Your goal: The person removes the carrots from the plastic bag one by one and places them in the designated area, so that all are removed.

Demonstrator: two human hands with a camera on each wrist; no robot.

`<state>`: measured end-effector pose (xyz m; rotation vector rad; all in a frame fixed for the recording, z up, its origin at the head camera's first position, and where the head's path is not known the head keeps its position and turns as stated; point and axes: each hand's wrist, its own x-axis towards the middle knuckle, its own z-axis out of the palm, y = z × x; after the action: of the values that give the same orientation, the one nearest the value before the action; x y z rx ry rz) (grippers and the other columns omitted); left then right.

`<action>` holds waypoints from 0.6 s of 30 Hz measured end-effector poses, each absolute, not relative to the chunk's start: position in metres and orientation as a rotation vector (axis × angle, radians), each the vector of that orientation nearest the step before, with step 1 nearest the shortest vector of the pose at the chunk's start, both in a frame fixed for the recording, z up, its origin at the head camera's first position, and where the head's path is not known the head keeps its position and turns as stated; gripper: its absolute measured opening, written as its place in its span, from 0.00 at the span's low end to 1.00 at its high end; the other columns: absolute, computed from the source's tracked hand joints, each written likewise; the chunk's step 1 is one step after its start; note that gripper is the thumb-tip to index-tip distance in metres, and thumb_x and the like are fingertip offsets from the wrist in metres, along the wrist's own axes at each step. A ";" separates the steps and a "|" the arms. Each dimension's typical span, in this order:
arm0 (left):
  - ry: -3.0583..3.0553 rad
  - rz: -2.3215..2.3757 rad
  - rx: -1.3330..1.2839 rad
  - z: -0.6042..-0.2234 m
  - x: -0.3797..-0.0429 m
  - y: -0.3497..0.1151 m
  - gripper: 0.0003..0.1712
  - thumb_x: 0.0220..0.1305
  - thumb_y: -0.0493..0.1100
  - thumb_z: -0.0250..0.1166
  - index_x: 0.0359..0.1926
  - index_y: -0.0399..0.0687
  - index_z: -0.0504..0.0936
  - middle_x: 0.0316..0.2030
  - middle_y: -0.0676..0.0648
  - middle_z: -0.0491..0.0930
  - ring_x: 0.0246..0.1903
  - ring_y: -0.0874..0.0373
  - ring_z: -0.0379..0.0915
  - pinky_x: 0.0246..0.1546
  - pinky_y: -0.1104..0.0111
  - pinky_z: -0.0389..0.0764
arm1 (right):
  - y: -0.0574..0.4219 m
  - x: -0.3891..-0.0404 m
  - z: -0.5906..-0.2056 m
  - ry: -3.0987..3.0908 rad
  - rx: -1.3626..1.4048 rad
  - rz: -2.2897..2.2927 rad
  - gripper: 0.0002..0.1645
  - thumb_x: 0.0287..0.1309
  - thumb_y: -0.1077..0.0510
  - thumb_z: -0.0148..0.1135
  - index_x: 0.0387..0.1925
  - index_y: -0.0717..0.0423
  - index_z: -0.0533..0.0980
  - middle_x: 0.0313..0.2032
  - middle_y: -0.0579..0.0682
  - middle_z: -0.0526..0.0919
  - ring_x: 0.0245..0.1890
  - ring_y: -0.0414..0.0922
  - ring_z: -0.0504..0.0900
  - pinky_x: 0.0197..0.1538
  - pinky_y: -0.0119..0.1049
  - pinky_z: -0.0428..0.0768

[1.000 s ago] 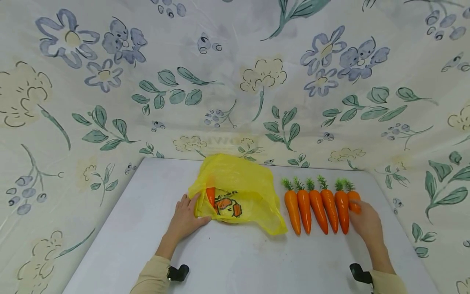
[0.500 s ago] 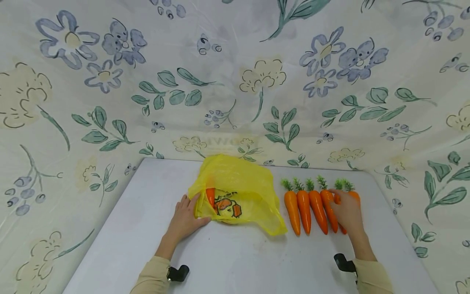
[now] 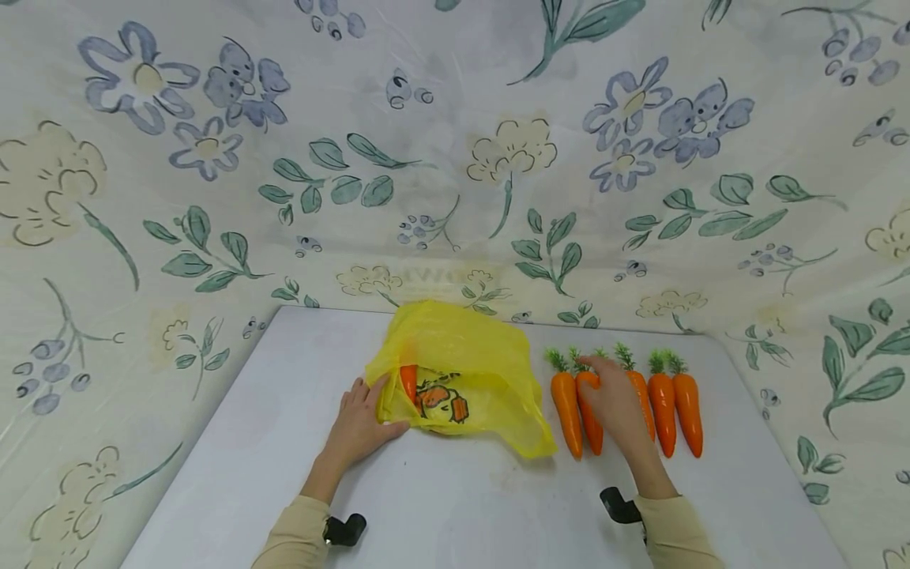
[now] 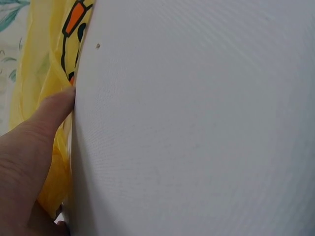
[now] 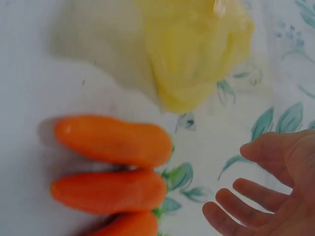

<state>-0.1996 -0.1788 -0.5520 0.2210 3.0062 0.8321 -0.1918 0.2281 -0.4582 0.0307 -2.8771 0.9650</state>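
A yellow plastic bag with a printed cartoon lies on the white table, its mouth facing the near side. Part of an orange carrot shows inside at the left. My left hand holds the bag's left corner, thumb along the front edge; the left wrist view shows the thumb against the yellow film. Right of the bag, several glossy carrots with green tops lie in a row. Above the row's left half hovers my right hand, mostly covering one carrot. In the right wrist view its fingers are spread and hold nothing.
The white table ends at a floral cloth hanging behind and at both sides. Black wrist cameras are strapped at both cuffs. The bag's front right flap reaches close to the leftmost carrot.
My right hand has moved left along the row, from the rightmost carrot to above the left half. The rightmost carrot is uncovered now. My left hand and the bag have stayed put.
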 end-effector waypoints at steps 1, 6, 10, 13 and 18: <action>3.005 0.833 0.221 -0.552 -0.200 -0.179 0.55 0.55 0.61 0.71 0.75 0.40 0.57 0.72 0.26 0.54 0.74 0.31 0.38 0.72 0.40 0.42 | 0.223 -0.193 -0.458 -2.874 0.053 0.965 0.25 0.63 0.64 0.56 0.62 0.61 0.74 0.64 0.66 0.72 0.53 0.62 0.77 0.52 0.56 0.79; 2.998 0.838 0.217 -0.553 -0.199 -0.178 0.55 0.56 0.61 0.71 0.75 0.40 0.57 0.72 0.26 0.53 0.74 0.31 0.38 0.73 0.40 0.42 | 0.198 -0.196 -0.456 -2.867 0.139 1.039 0.25 0.62 0.65 0.58 0.61 0.61 0.74 0.63 0.64 0.73 0.66 0.63 0.69 0.65 0.59 0.69; 2.993 0.842 0.215 -0.553 -0.199 -0.178 0.54 0.56 0.61 0.70 0.75 0.40 0.57 0.72 0.26 0.53 0.74 0.31 0.38 0.73 0.40 0.42 | 0.179 -0.195 -0.455 -2.864 0.190 1.060 0.24 0.62 0.64 0.60 0.61 0.57 0.76 0.64 0.62 0.73 0.63 0.62 0.71 0.61 0.58 0.74; 2.990 0.840 0.210 -0.553 -0.199 -0.178 0.54 0.56 0.61 0.70 0.75 0.41 0.57 0.72 0.27 0.53 0.74 0.32 0.38 0.73 0.41 0.41 | 0.165 -0.194 -0.454 -2.852 0.251 1.046 0.24 0.62 0.63 0.61 0.60 0.56 0.76 0.63 0.61 0.74 0.62 0.61 0.74 0.59 0.57 0.76; 2.992 0.846 0.212 -0.553 -0.200 -0.178 0.54 0.56 0.61 0.70 0.75 0.41 0.57 0.72 0.26 0.52 0.74 0.31 0.38 0.73 0.40 0.41 | 0.140 -0.194 -0.457 -2.810 0.338 1.065 0.22 0.61 0.64 0.63 0.58 0.55 0.78 0.60 0.58 0.77 0.60 0.57 0.76 0.56 0.53 0.79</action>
<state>-0.1995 -0.1785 -0.5527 0.2119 2.9918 0.8462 -0.1935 0.1399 -0.4573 0.3382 -2.8102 1.0648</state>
